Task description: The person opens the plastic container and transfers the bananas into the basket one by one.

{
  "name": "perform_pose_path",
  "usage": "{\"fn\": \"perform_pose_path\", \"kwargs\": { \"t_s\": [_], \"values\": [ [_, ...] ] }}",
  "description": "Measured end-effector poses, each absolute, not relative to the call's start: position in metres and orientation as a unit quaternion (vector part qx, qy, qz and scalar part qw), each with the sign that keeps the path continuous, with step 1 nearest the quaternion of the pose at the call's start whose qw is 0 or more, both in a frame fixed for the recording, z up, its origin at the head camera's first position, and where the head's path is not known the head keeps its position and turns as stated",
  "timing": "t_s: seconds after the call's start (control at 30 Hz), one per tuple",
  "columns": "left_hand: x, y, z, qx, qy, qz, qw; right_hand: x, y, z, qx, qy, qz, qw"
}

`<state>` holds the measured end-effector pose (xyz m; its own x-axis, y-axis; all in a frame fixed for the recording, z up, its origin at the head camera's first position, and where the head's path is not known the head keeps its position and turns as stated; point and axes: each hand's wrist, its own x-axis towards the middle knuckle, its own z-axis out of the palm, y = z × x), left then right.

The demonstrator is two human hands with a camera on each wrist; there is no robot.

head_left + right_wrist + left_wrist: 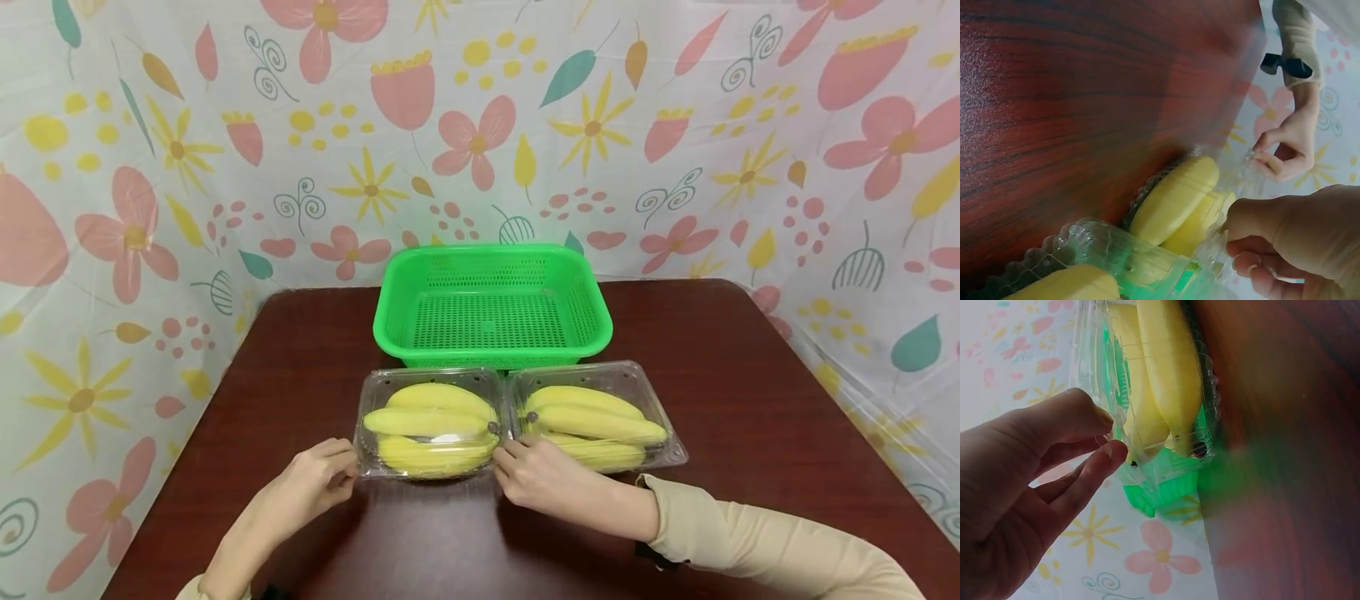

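Note:
Two clear plastic clamshell boxes stand side by side, each with several yellow bananas inside. My left hand (324, 477) pinches the near left corner of the left box (367, 392) between thumb and fingertips; the left wrist view shows this hand (1054, 462) at the rim beside the bananas (1169, 369). At the near right corner of the same box, my right hand (536, 475) pinches the rim, overlapping the right box (660, 417) in the head view. The lid of the left box lies over its bananas (431, 423). In the right wrist view both hands grip along one rim.
Behind the boxes stands a green perforated plastic basket (491, 358) with nothing in it. All of these are on a dark reddish-brown table (712, 333). A flower-patterned sheet (480, 142) hangs around the back and sides.

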<state>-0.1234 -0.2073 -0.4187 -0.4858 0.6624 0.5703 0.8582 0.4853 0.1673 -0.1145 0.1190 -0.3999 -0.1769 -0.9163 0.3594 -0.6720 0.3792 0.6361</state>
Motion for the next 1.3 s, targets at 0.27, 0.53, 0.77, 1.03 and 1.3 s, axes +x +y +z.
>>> {"fn": "perform_pose_path", "kwargs": {
  "t_s": [0.27, 0.53, 0.77, 1.03, 1.3],
  "values": [
    [-0.124, -0.207, -0.418, -0.445, -0.846, -0.205, 0.212, -0.12, 0.12, -0.404, 0.539, -0.745, -0.164, 0.356],
    [-0.121, -0.207, -0.415, -0.422, -0.864, -0.143, 0.235, -0.122, 0.118, -0.41, 0.534, -0.747, -0.155, 0.366],
    [-0.121, -0.208, -0.416, -0.403, -0.875, -0.111, 0.242, -0.12, 0.113, -0.406, 0.539, -0.743, -0.141, 0.371],
    [-0.12, -0.209, -0.417, -0.395, -0.875, -0.117, 0.254, -0.118, 0.117, -0.401, 0.543, -0.767, -0.124, 0.318],
    [-0.119, -0.211, -0.414, -0.391, -0.875, -0.131, 0.252, -0.115, 0.121, -0.399, 0.533, -0.782, -0.102, 0.307]
  ]
}}
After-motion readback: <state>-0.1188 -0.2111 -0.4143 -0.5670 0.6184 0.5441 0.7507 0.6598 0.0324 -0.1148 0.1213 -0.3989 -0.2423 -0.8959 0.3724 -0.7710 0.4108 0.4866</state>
